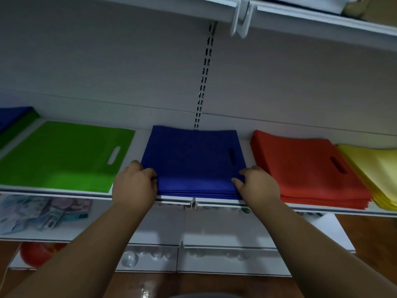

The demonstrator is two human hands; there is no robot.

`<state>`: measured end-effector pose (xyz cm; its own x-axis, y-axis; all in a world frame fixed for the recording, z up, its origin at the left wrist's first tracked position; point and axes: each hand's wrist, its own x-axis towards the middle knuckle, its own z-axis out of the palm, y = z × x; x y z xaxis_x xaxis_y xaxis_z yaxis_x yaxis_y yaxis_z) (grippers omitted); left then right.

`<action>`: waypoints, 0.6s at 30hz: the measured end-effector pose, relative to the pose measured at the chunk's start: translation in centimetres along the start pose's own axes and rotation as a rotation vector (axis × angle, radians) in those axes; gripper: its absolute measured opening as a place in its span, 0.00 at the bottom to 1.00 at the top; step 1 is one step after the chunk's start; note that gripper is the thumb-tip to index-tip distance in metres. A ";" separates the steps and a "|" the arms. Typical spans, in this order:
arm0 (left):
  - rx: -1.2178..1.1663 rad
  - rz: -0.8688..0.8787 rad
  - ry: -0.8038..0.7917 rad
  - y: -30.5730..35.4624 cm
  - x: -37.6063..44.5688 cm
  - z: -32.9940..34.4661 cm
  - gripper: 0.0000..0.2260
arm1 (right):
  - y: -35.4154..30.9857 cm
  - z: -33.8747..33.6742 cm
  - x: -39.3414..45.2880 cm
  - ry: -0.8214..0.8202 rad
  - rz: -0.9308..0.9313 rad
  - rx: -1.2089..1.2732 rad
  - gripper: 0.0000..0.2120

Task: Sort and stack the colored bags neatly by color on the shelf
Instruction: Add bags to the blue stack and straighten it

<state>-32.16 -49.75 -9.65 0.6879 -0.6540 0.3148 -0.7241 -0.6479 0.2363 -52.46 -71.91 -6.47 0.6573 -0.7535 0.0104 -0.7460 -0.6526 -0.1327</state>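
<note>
Blue bag stack (193, 162) is gripped at both near corners by left hand (134, 186) and right hand (256, 186), mid-shelf (53, 191) between green stack (64, 155) and red stack (305, 168). Front edge overhangs; uneven pull could fan layers or spill them.

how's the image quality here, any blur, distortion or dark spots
Head view: dim light, forearms and the lower shelves in shadow; wide-angle bending curves the shelf edge and upper shelf; the yellow stack and green bag smear toward the frame sides; the blue stack between left hand and right hand is sharpest.
</note>
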 end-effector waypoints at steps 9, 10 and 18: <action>-0.192 -0.094 0.083 -3.3 -1.7 -2.8 0.09 | -9.9 0.6 0.1 0.040 -0.226 0.186 0.19; -0.209 -0.111 0.081 -4.5 -2.1 -3.3 0.09 | -11.9 0.8 0.2 0.038 -0.267 0.204 0.19; -0.293 -0.300 0.075 -19.8 -5.0 -8.2 0.11 | -31.7 2.3 -0.5 0.022 -0.519 0.312 0.19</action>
<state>-21.66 -30.46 -8.32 0.8725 -0.4161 0.2560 -0.4834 -0.6594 0.5758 -28.88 -50.67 -4.60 0.9224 -0.3461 0.1714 -0.2593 -0.8838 -0.3894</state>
